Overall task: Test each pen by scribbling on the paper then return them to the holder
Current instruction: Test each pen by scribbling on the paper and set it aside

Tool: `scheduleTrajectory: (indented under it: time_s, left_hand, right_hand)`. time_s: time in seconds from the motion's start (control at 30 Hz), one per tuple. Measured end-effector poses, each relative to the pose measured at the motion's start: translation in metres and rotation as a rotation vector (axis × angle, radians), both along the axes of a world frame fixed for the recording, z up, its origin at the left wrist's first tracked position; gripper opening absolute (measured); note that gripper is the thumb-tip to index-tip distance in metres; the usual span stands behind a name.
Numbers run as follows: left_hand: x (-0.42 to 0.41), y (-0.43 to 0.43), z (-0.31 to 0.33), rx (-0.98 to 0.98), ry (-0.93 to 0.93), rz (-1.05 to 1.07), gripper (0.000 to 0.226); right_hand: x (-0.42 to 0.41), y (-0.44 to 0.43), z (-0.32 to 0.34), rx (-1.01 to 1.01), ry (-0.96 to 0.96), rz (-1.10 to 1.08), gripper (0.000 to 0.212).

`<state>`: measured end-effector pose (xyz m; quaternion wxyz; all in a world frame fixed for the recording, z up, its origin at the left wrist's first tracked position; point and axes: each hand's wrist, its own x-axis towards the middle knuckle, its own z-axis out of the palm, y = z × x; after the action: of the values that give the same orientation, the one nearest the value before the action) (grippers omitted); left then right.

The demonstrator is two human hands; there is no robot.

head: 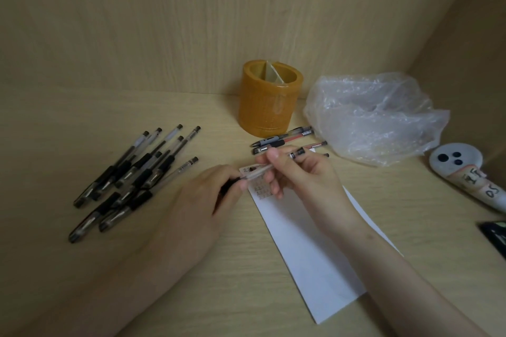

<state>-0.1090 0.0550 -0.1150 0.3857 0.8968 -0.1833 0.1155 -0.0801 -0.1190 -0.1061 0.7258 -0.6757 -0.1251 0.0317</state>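
Note:
Both hands hold one clear-barrelled pen (261,169) just above the top of the white paper (309,252). My right hand (304,175) pinches its barrel, while my left hand (210,194) grips its black front end, perhaps the cap. Small scribbles mark the paper's top corner under the pen. The amber round holder (269,100) stands behind, at the back wall, with a divider inside and no pens visible in it. Several black-grip pens (131,172) lie heaped at the left. A few more pens (284,138), some with red barrels, lie between the holder and my right hand.
A crumpled clear plastic bag (375,115) lies right of the holder. A white controller-like device (462,169) with taped labels lies at the right edge, with a dark object (495,235) below it. Wooden walls close the back and right side of the desk (82,123).

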Motion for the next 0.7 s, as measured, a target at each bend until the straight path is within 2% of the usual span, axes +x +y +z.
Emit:
scheduleTrajectory:
  time_s: [0.2, 0.33, 0.53, 0.7]
  left_hand:
    - [0.001, -0.001, 0.005, -0.029, 0.059, -0.023, 0.02]
    - [0.0, -0.008, 0.012, -0.078, 0.093, -0.026, 0.021]
    - [0.019, -0.026, 0.023, -0.146, 0.175, -0.07, 0.026]
    - [0.03, -0.043, 0.016, -0.266, 0.217, -0.091, 0.026]
  right_hand:
    - [0.003, -0.002, -0.003, 0.045, -0.008, -0.011, 0.028]
    - [0.006, -0.008, 0.0, 0.044, -0.018, -0.019, 0.039]
    - [0.011, -0.018, 0.015, 0.135, -0.038, -0.081, 0.03]
    - [0.023, -0.029, 0.011, 0.094, -0.022, -0.134, 0.031]
